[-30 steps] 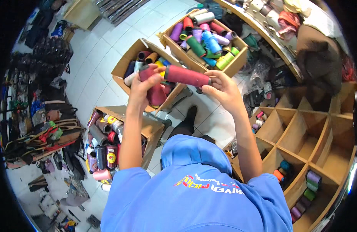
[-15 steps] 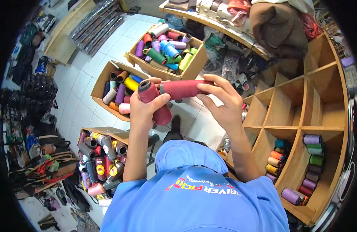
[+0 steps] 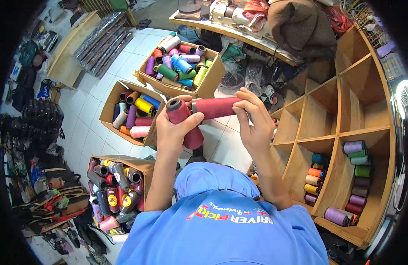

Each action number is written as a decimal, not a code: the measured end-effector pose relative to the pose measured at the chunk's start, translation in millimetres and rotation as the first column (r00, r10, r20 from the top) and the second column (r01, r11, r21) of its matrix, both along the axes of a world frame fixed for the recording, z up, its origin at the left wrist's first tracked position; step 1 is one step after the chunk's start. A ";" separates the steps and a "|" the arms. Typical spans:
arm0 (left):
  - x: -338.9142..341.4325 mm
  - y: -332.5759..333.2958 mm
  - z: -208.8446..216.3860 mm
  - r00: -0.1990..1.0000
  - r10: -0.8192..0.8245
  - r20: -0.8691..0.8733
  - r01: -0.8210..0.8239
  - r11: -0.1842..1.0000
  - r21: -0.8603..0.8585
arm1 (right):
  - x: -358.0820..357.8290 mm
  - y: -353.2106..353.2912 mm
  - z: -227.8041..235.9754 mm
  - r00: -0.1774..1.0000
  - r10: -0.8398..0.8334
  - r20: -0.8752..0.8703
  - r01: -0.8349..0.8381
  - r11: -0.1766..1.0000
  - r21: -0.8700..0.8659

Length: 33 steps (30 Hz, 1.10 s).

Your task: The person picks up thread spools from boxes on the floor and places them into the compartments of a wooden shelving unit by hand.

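In the head view, high above the tiled floor (image 3: 87, 99), we hold two dark red thread cones side by side at chest height. Our left hand (image 3: 172, 130) is wrapped around the upright cone (image 3: 185, 124), fingers closed on its body with the open tube end pointing up. Our right hand (image 3: 253, 121) pinches the second cone (image 3: 215, 107), which lies level with its left end touching the first.

Against the pictures from a moment ago, the cones sit lower and nearer to us, and the wooden shelf (image 3: 345, 132) on the right has swung into the frame, with its rows of spools (image 3: 316, 179) in the near compartments. The cardboard boxes of mixed cones, the far one (image 3: 182, 66), the middle one (image 3: 134, 115) and the near one (image 3: 118, 190), have slid away to the left. We judge that we are turning from the boxes toward the shelf with the pair of matching cones in hand. Whether the two cones are the exact same shade we cannot quite tell, since our fingers cover part of each.
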<state>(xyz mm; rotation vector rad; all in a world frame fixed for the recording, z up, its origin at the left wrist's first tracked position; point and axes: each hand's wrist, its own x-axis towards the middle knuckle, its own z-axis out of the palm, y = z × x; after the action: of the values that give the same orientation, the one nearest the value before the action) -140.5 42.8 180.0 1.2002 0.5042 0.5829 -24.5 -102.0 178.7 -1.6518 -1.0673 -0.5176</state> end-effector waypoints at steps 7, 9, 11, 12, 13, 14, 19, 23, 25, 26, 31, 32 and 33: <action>6.2 4.9 -4.1 1.000 0.006 -0.019 -0.005 0.995 0.095 | 15.6 -15.8 -0.7 0.975 -0.044 -0.218 0.069 0.992 0.107; 8.4 6.9 -4.1 1.000 0.014 -0.004 -0.013 0.982 0.189 | 24.8 -25.7 -4.2 0.965 -0.075 -0.251 0.098 0.992 0.081; 9.9 5.5 -2.0 1.000 0.009 0.005 -0.010 0.978 0.208 | 32.0 -34.4 -6.0 0.918 -0.217 -0.331 0.168 0.971 -0.170; 10.0 5.0 -1.0 1.000 0.003 0.014 -0.007 0.974 0.229 | 35.7 -32.2 -5.1 0.949 -0.186 -0.256 0.155 0.978 -0.137; 9.7 5.3 -0.4 1.000 0.005 0.011 -0.007 0.974 0.227 | 34.1 -29.9 -1.4 0.948 -0.185 -0.260 0.152 0.978 -0.139; 11.2 5.1 0.6 1.000 -0.015 0.006 0.013 0.969 0.248 | 30.4 -25.6 10.1 0.961 -0.134 -0.241 0.101 0.984 -0.144; 15.7 1.0 8.1 0.997 -0.049 -0.055 0.065 0.933 0.354 | 24.9 -7.8 15.2 0.991 0.042 -0.125 -0.070 0.973 -0.221; 19.6 -1.0 4.8 0.998 -0.050 -0.027 0.056 0.939 0.339 | 26.9 -0.1 2.7 0.995 0.071 -0.068 -0.084 0.976 -0.201; 19.7 -0.7 2.0 0.999 -0.041 -0.021 0.045 0.944 0.327 | 27.5 2.2 -3.5 0.983 0.092 -0.161 -0.117 0.982 -0.150; 19.5 -1.0 0.9 0.999 -0.040 -0.035 0.049 0.947 0.317 | 26.6 3.8 -4.6 0.985 0.094 -0.147 -0.113 0.986 -0.123; 21.7 -1.1 -3.1 0.999 -0.034 -0.039 0.045 0.943 0.330 | 29.9 -7.8 -6.4 0.948 -0.017 -0.319 0.028 0.999 0.031; 21.4 -0.8 -3.9 0.998 -0.010 -0.054 0.025 0.961 0.276 | 31.2 -11.0 -8.6 0.927 -0.020 -0.375 0.046 0.997 0.059; 21.2 -0.4 -4.7 0.997 0.013 -0.070 0.003 0.975 0.222 | 32.3 -14.2 -11.6 0.903 -0.022 -0.430 0.065 0.994 0.087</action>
<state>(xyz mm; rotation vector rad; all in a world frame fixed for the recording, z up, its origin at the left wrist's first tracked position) -119.3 42.5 175.3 1.4364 0.5121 0.6135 7.8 -116.2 167.1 -1.6066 -0.6684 -0.2122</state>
